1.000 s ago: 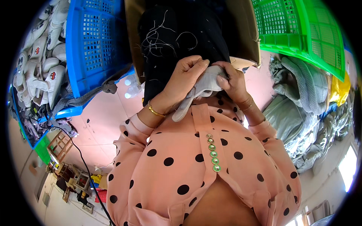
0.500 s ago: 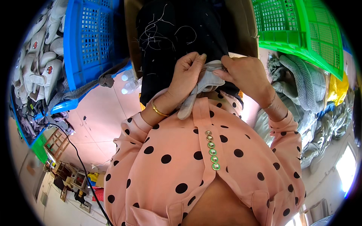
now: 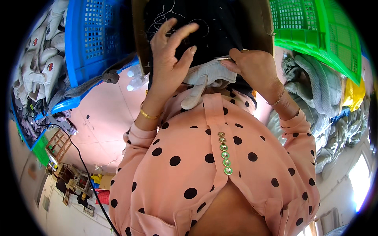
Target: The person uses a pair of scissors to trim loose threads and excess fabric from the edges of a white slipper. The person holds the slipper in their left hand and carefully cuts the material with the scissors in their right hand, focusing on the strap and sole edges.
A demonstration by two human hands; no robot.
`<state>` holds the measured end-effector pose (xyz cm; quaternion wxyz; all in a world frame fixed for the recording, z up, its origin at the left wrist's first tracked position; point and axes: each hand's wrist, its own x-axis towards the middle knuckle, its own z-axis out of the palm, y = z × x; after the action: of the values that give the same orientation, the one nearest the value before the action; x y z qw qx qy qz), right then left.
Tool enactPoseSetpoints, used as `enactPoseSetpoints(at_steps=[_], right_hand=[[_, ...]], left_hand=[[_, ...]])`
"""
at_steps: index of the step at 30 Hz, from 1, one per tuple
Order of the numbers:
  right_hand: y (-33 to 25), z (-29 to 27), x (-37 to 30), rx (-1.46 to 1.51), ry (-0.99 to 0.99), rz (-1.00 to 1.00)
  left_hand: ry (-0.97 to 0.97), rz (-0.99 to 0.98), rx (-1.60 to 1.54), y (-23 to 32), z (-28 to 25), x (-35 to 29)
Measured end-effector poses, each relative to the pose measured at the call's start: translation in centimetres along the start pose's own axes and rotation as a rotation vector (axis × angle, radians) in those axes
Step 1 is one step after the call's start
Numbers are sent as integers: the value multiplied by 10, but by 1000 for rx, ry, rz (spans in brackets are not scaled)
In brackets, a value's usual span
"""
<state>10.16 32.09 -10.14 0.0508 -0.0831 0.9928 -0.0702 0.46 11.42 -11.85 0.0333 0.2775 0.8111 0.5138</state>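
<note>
A light grey fabric shoe upper [image 3: 214, 74] lies across my lap, with a rounded strap-like part [image 3: 195, 93] hanging toward my blouse. My left hand [image 3: 170, 59] is raised to the left of it, fingers spread and holding nothing. At the upper's right end, my right hand [image 3: 255, 67] is closed, thumb and forefinger pinching a thin silver tool [image 3: 222, 58] whose tip points left along the upper's far edge. Most of the tool is hidden in the hand, so its kind cannot be told. Loose white threads [image 3: 167, 17] lie on the black cloth [image 3: 214, 33] over my legs.
A blue plastic crate [image 3: 92, 43] stands at the left, beside a pile of pale shoe uppers [image 3: 49, 67]. A green crate [image 3: 303, 23] is at the far right, above grey fabric bundles [image 3: 315, 84]. Cardboard [image 3: 267, 27] flanks my legs. A black cable [image 3: 84, 165] runs down the left.
My left hand has let go of the upper, lifted away to the left and opened. My right hand has shifted slightly, and the silver tool in it now shows.
</note>
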Motion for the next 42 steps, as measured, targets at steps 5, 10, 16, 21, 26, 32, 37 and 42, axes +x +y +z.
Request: enactPoseSetpoints(at_steps=[5, 10, 16, 21, 26, 32, 37, 42], right_hand=[[-5, 2, 7, -11, 77, 7], [-11, 0, 4, 92, 142, 65], [-28, -12, -19, 277, 44, 36], [-37, -20, -32, 285, -29, -1], [-38, -19, -35, 279, -54, -24], [-34, -24, -31, 298, -17, 38], [-28, -29, -28, 405, 77, 119], [-27, -38, -22, 350, 152, 129]], left_hand=[[-511, -438, -310, 7, -49, -19], [-603, -539, -67, 46, -47, -31], [-772, -717, -42, 39, -37, -42], [-622, -1017, -546, 24, -31, -66], [-484, -1176, -812, 24, -26, -72], [-293, -1245, -1121, 31, -22, -59], [-276, -1137, -1177, 41, -23, -42], [-143, -873, -1189, 51, -19, -34]])
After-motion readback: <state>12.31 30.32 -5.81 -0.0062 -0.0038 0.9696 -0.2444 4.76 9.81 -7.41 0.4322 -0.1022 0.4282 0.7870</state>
